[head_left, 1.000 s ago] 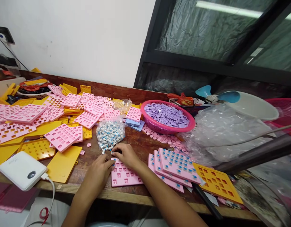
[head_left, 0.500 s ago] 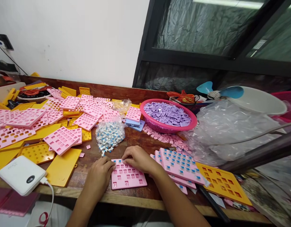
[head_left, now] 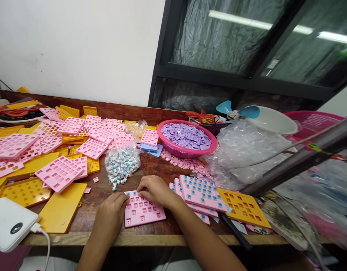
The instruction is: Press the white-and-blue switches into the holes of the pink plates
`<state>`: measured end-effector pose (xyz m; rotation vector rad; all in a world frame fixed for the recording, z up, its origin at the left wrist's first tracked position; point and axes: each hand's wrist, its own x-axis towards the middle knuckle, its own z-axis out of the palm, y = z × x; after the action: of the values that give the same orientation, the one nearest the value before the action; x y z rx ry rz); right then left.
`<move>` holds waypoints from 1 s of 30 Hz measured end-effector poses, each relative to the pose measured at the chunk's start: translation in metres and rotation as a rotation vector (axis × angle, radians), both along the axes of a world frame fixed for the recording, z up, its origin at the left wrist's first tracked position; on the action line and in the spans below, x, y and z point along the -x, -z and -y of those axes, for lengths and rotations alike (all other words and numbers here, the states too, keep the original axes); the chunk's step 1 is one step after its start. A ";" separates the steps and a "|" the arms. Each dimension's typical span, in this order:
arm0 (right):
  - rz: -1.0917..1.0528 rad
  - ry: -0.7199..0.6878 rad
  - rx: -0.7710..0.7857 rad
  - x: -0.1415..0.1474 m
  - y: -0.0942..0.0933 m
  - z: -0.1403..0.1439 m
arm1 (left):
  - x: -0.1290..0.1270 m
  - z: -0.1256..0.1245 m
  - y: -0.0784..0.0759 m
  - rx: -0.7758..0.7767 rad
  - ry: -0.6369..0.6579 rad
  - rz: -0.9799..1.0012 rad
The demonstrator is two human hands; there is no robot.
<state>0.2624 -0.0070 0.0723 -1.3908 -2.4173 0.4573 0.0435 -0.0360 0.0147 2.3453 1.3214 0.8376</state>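
At lower centre, the left hand (head_left: pixel 113 207) clasps the plate's (head_left: pixel 145 216) edge, the right hand (head_left: pixel 155 192) pinches, contents unclear, bare desk (head_left: pixel 87 209) leftward.

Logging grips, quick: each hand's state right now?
Left hand: curled against the pink board; grip unclear.
Right hand: curled over its far edge; anything held is hidden.

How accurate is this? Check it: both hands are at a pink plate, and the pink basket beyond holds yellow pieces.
The pieces are purple, not yellow, as the head view shows; the left hand and right hand are at a pink plate, with the pink basket beyond.
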 end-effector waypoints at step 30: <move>-0.191 0.016 -0.071 0.030 0.035 -0.028 | 0.017 -0.019 -0.004 0.035 -0.070 0.061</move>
<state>0.2325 0.0210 0.0371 -1.2753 -2.2456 0.4728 0.0270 -0.0173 0.0184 2.2407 1.3887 0.8916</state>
